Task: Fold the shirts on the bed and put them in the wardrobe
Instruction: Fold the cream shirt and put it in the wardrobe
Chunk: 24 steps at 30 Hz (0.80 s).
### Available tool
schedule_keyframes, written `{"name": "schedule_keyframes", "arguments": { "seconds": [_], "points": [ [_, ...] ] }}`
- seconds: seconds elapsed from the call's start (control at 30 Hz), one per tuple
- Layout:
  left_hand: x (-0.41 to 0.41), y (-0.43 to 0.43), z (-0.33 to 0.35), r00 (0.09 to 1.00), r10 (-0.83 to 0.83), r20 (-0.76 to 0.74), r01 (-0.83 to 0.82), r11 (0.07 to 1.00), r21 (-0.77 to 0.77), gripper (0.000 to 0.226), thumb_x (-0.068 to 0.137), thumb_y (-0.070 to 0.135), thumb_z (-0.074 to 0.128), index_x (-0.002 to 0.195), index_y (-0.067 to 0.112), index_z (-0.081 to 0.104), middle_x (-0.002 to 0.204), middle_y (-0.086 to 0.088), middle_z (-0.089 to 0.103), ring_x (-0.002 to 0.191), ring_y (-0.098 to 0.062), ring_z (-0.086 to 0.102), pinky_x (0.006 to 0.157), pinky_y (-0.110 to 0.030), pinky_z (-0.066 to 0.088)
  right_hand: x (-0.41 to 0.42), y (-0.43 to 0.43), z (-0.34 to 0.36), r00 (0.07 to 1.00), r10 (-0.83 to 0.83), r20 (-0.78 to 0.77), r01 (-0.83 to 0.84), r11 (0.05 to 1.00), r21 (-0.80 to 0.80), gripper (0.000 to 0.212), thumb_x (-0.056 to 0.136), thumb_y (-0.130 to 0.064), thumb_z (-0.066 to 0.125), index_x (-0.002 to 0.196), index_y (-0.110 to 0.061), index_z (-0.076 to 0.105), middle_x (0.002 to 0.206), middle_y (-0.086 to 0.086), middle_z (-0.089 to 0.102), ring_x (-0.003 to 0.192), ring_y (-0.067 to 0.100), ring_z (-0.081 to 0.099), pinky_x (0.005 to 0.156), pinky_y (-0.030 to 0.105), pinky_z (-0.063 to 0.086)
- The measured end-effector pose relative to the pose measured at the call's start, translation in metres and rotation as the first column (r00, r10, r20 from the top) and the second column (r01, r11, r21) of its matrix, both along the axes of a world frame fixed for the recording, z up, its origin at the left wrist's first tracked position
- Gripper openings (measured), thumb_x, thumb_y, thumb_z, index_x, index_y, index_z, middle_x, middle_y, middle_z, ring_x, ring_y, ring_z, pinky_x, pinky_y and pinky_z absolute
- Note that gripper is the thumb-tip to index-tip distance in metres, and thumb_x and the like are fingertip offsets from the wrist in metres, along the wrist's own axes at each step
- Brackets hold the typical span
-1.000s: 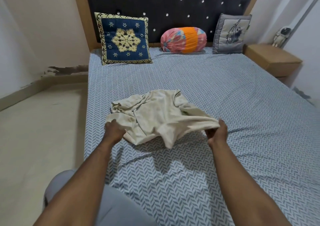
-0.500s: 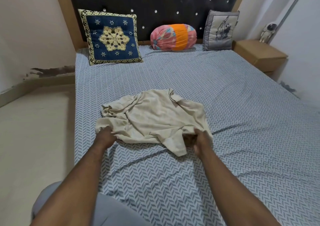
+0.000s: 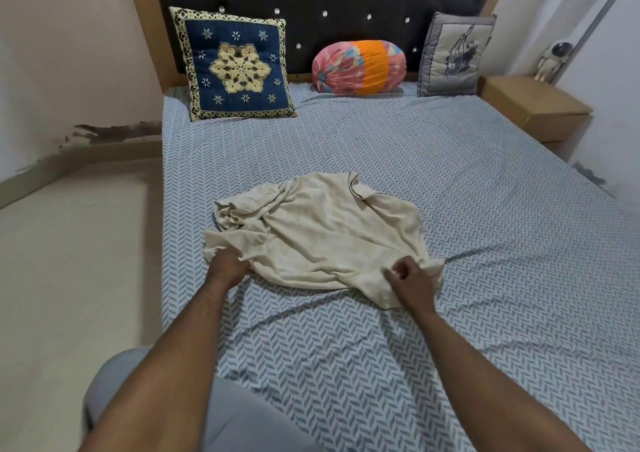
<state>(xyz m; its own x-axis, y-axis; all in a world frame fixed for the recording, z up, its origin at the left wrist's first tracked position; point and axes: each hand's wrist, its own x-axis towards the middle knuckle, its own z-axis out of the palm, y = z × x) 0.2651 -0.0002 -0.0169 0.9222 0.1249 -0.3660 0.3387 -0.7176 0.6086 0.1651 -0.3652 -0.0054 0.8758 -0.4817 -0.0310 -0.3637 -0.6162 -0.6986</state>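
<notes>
On the bed [image 3: 491,216] you are spreading the crumpled cream shirt [image 3: 329,236] lying mid-sheet, left hand [image 3: 227,265] gripping its near-left edge, right hand [image 3: 411,278] pinching its near hem; flattening appears needed before folding.

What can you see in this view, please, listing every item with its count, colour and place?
shirt: one, cream, crumpled mid-bed
bed: one, blue-and-white herringbone sheet, fills the centre
headboard: one, black with shiny studs, far end
square cushion: one, navy and gold, far left against headboard
bolster: one, pink and orange, middle of headboard
grey cushion: one, grey, far right against headboard
bedside table: one, light wood, right of bed
astronaut figurine: one, white, on bedside table's far side
left hand: one, grips shirt's near left edge
right hand: one, pinches shirt's near right edge
</notes>
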Motion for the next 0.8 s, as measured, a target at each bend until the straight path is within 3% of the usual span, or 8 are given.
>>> {"name": "schedule_keyframes", "arguments": {
  "seconds": [0.03,0.1,0.17,0.27,0.4,0.57,0.67,0.8],
  "points": [
    [-0.002,0.0,0.0,1.0,0.019,0.012,-0.019,1.0,0.013,0.041,0.087,0.026,0.069,0.118,0.0,0.063,0.121,-0.021,0.063,0.113,-0.035,0.058,0.093,-0.037,0.048,0.0,0.011,-0.006,0.985,0.161,-0.061,-0.164,0.986,-0.04,0.028,0.075,-0.037,0.079,0.085,-0.02,0.059,0.077,-0.003,0.064,0.074,0.015,0.062,0.068,0.032,0.048],
    [-0.008,0.0,0.002,0.995,0.075,0.063,-0.079,0.996,0.048,0.033,0.089,0.026,0.064,0.11,0.001,0.068,0.114,-0.022,0.066,0.108,-0.036,0.06,0.088,-0.038,0.049,0.003,0.03,-0.015,0.89,0.393,-0.232,-0.428,0.894,-0.13,0.042,0.07,-0.042,0.079,0.103,-0.025,0.06,0.097,-0.003,0.059,0.089,0.014,0.057,0.076,0.033,0.048],
    [-0.015,0.005,0.005,0.972,0.18,0.15,-0.181,0.983,-0.005,0.027,0.092,0.022,0.057,0.105,0.003,0.069,0.109,-0.021,0.067,0.103,-0.038,0.062,0.085,-0.038,0.048,0.007,0.034,-0.026,0.827,0.427,-0.365,-0.528,0.813,-0.245,0.055,0.072,-0.036,0.075,0.124,-0.025,0.056,0.118,0.005,0.049,0.108,0.024,0.048,0.087,0.036,0.044],
    [-0.035,0.023,0.007,0.891,0.394,0.225,-0.355,0.914,-0.196,0.02,0.091,0.015,0.054,0.104,0.007,0.065,0.107,-0.017,0.067,0.1,-0.037,0.062,0.086,-0.04,0.046,0.011,0.034,-0.025,0.884,0.354,-0.305,-0.457,0.791,-0.406,0.029,0.076,-0.025,0.063,0.105,-0.021,0.065,0.11,0.007,0.057,0.104,0.033,0.051,0.083,0.038,0.043],
    [-0.068,0.04,-0.004,0.859,0.397,0.324,-0.338,0.914,-0.222,0.011,0.086,0.009,0.058,0.094,0.001,0.061,0.1,-0.02,0.063,0.095,-0.036,0.057,0.079,-0.039,0.041,0.018,0.036,-0.001,0.958,0.234,-0.165,-0.281,0.882,-0.378,0.015,0.081,-0.026,0.047,0.084,-0.018,0.061,0.086,0.012,0.069,0.085,0.034,0.064,0.07,0.037,0.043],
    [-0.087,0.025,0.013,0.857,0.393,0.333,-0.251,0.883,-0.396,0.007,0.085,0.009,0.062,0.082,0.003,0.06,0.08,-0.009,0.063,0.074,-0.022,0.054,0.063,-0.03,0.04,0.041,0.016,0.042,0.989,-0.067,-0.131,0.019,0.941,-0.337,0.033,0.091,-0.021,0.04,0.106,-0.012,0.067,0.113,0.022,0.066,0.106,0.041,0.061,0.087,0.042,0.046],
    [-0.096,0.021,0.007,0.903,0.347,0.253,-0.196,0.857,-0.476,0.015,0.079,0.019,0.064,0.07,0.008,0.059,0.067,-0.009,0.063,0.065,-0.021,0.056,0.061,-0.033,0.046,0.049,0.005,0.055,0.97,-0.069,-0.232,-0.015,0.94,-0.34,0.043,0.09,-0.027,0.036,0.114,-0.006,0.064,0.122,0.023,0.061,0.111,0.04,0.058,0.092,0.041,0.043],
    [-0.101,0.027,-0.004,0.913,0.396,0.098,-0.265,0.759,-0.595,0.022,0.087,0.025,0.067,0.071,0.011,0.063,0.064,-0.006,0.067,0.061,-0.024,0.064,0.07,-0.05,0.056,0.039,-0.01,0.05,0.875,-0.088,-0.477,-0.115,0.918,-0.38,0.049,0.085,-0.04,0.048,0.12,-0.008,0.06,0.122,0.016,0.061,0.111,0.034,0.058,0.085,0.037,0.042]
  ]
}}
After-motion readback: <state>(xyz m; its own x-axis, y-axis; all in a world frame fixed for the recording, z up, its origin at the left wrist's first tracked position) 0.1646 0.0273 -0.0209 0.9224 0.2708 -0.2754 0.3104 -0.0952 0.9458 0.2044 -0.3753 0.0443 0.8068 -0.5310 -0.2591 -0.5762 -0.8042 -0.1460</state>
